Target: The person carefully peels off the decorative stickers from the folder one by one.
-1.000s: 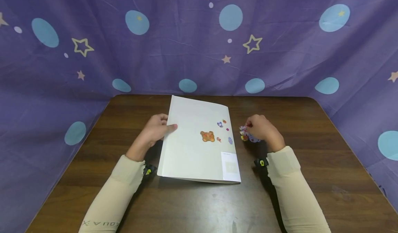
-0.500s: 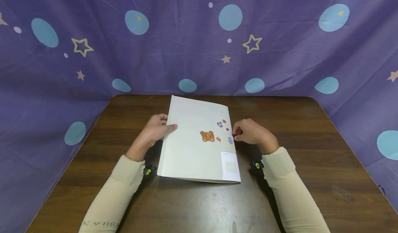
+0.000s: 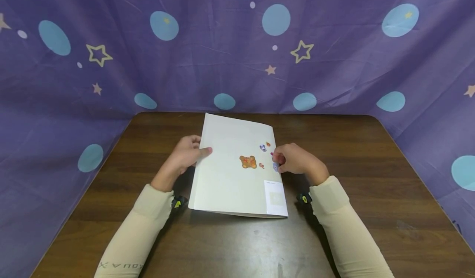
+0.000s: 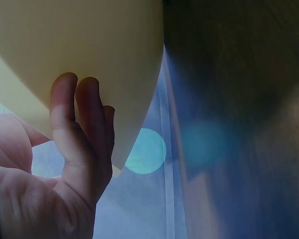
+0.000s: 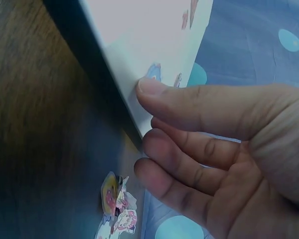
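A white folder lies slightly turned on the table, small stickers on its right half. My left hand grips its left edge, thumb on top; in the left wrist view the fingers lie against the underside. My right hand is at the right edge with curled fingers, fingertips over the blue flower sticker. In the right wrist view the thumb tip overlaps the cover by that sticker. I cannot tell whether anything is between these fingertips. A bear sticker is on the cover.
Loose cut-out stickers lie in a pile on the table past the right hand. A white label is at the folder's lower right corner. Behind the wooden table hangs a purple curtain.
My right hand has moved left from the loose sticker pile to the folder's right edge, then slightly onto the cover. My left hand and the folder have stayed put.
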Action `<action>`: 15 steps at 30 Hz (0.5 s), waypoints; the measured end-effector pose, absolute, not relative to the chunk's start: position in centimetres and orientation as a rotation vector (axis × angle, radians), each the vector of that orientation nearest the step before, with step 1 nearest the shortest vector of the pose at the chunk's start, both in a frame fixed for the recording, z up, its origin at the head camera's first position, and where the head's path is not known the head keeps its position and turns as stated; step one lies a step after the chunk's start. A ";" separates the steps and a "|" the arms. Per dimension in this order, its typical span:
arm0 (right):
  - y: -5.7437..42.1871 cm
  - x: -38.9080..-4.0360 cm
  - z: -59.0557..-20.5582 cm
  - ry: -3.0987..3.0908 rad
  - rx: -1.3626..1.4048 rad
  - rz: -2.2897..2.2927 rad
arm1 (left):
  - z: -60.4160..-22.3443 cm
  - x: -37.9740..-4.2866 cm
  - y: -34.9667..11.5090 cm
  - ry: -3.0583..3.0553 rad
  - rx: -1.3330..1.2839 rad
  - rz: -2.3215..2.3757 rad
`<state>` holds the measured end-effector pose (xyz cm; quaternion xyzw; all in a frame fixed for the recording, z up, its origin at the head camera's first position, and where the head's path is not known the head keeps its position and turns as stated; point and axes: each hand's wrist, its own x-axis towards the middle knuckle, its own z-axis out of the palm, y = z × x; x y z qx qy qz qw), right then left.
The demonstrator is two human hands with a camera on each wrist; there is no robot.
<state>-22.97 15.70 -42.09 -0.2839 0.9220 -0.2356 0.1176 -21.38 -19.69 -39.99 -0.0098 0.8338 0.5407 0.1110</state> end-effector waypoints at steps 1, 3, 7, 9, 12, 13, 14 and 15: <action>15.7 -23.0 -42.1 2.700 -0.833 -0.692 | -40.0 -21.4 -19.7 2.450 -0.029 1.588; 15.6 -23.0 -42.2 2.704 -0.844 -0.699 | -40.1 -21.4 -19.7 2.448 -0.029 1.591; 15.7 -23.0 -42.3 2.701 -0.845 -0.713 | -40.1 -21.4 -19.6 2.450 -0.031 1.590; 15.7 -23.1 -42.4 2.698 -0.848 -0.717 | -40.1 -21.4 -19.6 2.454 -0.036 1.588; 15.7 -23.1 -42.4 2.691 -0.854 -0.725 | -40.0 -21.4 -19.6 2.456 -0.039 1.585; 15.7 -23.1 -42.4 2.690 -0.853 -0.726 | -40.0 -21.3 -19.6 2.457 -0.041 1.585; 15.7 -23.1 -42.4 2.689 -0.861 -0.725 | -40.0 -21.3 -19.6 2.458 -0.041 1.583; 15.7 -23.1 -42.4 2.688 -0.862 -0.725 | -40.0 -21.4 -19.6 2.459 -0.041 1.581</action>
